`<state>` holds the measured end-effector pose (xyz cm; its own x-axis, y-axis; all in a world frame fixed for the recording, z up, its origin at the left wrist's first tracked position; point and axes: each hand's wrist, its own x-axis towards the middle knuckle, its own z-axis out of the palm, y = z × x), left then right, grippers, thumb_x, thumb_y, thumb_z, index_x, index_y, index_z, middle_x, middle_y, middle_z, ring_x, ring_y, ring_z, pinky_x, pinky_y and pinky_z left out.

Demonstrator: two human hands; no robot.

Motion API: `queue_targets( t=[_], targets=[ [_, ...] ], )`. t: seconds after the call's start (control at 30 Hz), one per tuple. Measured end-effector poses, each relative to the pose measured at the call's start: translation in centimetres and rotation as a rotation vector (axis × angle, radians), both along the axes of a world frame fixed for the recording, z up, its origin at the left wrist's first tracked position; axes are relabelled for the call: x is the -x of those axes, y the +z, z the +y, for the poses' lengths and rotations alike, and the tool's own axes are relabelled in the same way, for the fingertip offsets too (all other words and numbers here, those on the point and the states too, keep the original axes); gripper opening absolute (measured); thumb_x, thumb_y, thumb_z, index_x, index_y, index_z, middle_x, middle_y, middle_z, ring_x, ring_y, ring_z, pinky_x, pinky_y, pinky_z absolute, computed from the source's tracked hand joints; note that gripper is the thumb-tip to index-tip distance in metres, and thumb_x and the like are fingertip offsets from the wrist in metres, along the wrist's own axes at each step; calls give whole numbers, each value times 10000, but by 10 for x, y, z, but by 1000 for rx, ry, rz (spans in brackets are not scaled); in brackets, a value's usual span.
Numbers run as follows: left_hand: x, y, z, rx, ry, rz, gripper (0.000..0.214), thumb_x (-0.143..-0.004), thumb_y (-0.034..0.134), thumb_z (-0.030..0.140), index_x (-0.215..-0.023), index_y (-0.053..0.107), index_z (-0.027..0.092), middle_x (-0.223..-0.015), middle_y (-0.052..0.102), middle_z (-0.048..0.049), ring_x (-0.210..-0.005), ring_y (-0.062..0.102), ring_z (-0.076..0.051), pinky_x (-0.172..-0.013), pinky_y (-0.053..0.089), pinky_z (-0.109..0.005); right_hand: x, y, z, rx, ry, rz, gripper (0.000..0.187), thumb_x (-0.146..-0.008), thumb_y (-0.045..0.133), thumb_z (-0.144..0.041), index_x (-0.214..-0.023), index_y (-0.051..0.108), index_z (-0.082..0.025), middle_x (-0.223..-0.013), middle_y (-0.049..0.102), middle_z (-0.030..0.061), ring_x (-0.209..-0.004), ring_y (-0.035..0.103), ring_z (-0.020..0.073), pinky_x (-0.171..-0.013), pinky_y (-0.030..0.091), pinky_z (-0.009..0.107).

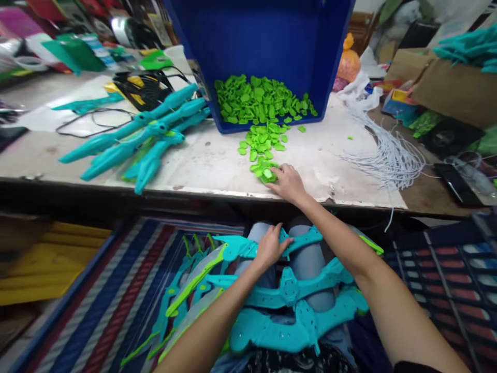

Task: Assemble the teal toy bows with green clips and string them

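Observation:
My left hand (271, 246) grips the middle of a turquoise plastic frame part (243, 247) lying across the lap, its thumb and fingers around the part. Two more turquoise frame parts (267, 296) rest nearer to me on the lap, with green-edged translucent pieces (194, 282) at their left. On the table edge, my right hand (288, 182) reaches into a small heap of green plastic pieces (262, 170). Its fingers are apart and touch the heap; what lies under the fingertips is hidden. More green pieces (260, 101) spill from a tipped blue bin (267, 41).
Turquoise long parts (151, 127) are stacked at the table's left, by a coiled black cable (143, 88). On the right lie a bundle of white cords (392, 158), a dark phone (458, 184) and a cardboard box (454, 88). A striped surface (104, 300) stands at lower left.

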<state>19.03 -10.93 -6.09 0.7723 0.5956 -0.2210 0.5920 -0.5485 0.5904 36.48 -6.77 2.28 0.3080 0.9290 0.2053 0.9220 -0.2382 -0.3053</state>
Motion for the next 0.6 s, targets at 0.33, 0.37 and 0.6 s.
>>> queue_targets(
  t=[0.33,0.37,0.6],
  targets=[
    [-1,0,5,16,-56,8,601,-873,544,433,-1378,427,128,-1285,547,-190,-1174,550,-314,-936,460,-382,-11,-12,-1,-151,-212,141,223,-867,559,-306,-990,698,-183,-1122,610,95,-1040,522,238,-896,420,362],
    [-1,-1,6,19,-63,7,602,-873,540,437,-1378,427,129,-1289,546,-190,-1171,553,-312,-937,458,-382,-16,-14,-1,-187,-254,198,218,-849,559,-296,-969,696,-176,-1102,615,89,-1007,539,220,-883,430,340],
    [-1,-2,25,136,-190,56,702,-838,562,378,-1426,354,55,-1396,476,-232,-1284,476,-316,-1025,402,-381,-59,5,-28,-26,-214,302,269,-833,424,-273,-733,650,-167,-843,647,39,-834,573,173,-775,431,274]
  ],
)
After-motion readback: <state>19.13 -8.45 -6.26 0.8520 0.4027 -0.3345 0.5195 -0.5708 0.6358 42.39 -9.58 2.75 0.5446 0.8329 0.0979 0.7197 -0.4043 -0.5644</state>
